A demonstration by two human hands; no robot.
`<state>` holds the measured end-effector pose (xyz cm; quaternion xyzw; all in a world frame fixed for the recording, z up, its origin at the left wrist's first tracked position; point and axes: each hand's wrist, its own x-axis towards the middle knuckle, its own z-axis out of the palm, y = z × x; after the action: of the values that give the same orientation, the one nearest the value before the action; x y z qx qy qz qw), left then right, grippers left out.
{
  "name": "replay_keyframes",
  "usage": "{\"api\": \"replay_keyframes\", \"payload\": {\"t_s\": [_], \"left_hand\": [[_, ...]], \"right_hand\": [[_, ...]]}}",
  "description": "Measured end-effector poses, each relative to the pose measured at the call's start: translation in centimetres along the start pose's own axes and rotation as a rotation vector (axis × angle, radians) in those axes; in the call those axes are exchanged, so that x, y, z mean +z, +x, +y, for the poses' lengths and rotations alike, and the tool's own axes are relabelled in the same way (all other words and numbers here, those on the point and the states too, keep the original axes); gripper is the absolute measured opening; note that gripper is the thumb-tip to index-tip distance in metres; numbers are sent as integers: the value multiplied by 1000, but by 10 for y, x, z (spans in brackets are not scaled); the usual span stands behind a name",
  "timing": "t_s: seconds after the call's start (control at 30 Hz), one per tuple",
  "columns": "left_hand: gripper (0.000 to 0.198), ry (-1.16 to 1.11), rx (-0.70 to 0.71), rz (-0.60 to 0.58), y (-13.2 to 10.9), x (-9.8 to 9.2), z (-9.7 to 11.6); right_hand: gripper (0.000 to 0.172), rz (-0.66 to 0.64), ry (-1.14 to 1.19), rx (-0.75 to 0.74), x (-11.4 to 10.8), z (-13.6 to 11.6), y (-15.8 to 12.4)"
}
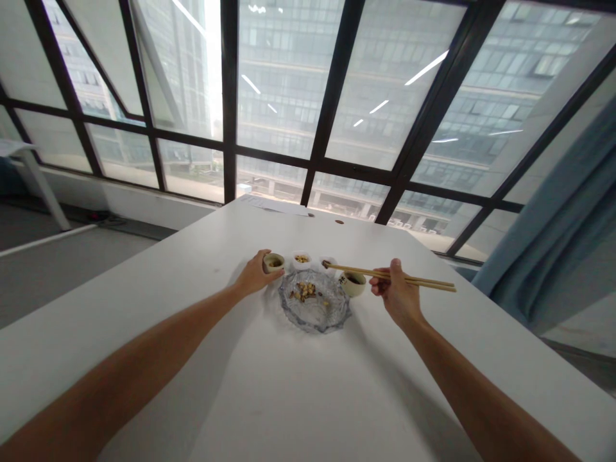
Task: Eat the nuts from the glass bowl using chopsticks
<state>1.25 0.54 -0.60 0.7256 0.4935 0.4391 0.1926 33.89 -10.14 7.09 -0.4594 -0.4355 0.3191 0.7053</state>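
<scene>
My left hand is closed around a small beige cup with some dark bits inside. In my right hand lies a pair of wooden chopsticks, their tips over a small white cup and close to a dark piece there. A clear glass dish stands between the hands, with a pile of yellowish and brown pieces in it. Behind the dish is a white cup of yellow pieces. Another beige cup, with dark marks and dark contents, sits at the dish's right.
All of this stands on a white table. Toward its far edge lie a sheet of paper and two small dark round things. Beyond are framed windows, with a blue curtain at the right.
</scene>
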Motion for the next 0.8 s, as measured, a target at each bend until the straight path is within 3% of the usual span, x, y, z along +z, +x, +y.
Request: {"api": "replay_keyframes", "payload": {"t_s": [0.13, 0.23, 0.37, 0.47, 0.63, 0.8], "left_hand": [[83, 24, -70, -21, 9, -5, 7], [76, 187, 42, -36, 21, 1, 33], [70, 327, 267, -202, 42, 30, 81], [76, 412, 289, -334, 59, 58, 105], [76, 403, 196, -436, 76, 81, 108], [80, 357, 325, -407, 80, 79, 106]], "right_hand": [[60, 18, -46, -100, -6, -4, 7], [60, 38, -111, -140, -11, -4, 11], [62, 56, -152, -146, -18, 1, 16], [63, 58, -120, -136, -22, 3, 20], [62, 101, 9, -44, -31, 9, 34], [60, 191, 38, 78, -44, 18, 49]]}}
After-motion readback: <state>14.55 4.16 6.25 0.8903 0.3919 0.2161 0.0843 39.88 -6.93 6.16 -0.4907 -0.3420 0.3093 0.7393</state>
